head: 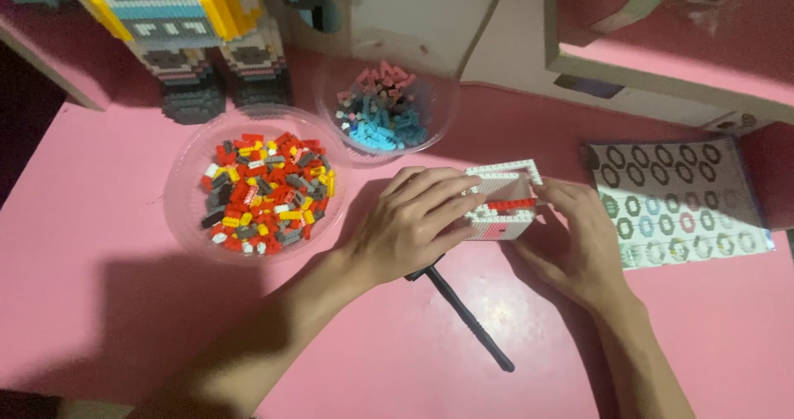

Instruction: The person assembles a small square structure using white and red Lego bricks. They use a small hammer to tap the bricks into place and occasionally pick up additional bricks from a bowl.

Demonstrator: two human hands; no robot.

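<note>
Brick-built box, a small white rectangular frame of tiny studded plastic bricks with a red band and a pale pink face, was held just above the pink table near its middle. At the far left a large figure of yellow, blue, white and grey bricks was seen standing at the table's back edge. In front of it a round clear plastic bowl was filled with red, yellow, grey and white bricks. A smaller clear bowl, set further back, was filled with blue, pink and dark pieces. The left hand was laid over the box's left side, its fingers curled closed against the top rim and front wall. A slim black tool was seen lying on the table under that hand. The box was clasped between both hands. The right hand was pressed to its right side, fingers closed on the wall. At the far right a flat sheet printed with rows of ring shapes was laid on the table.
</note>
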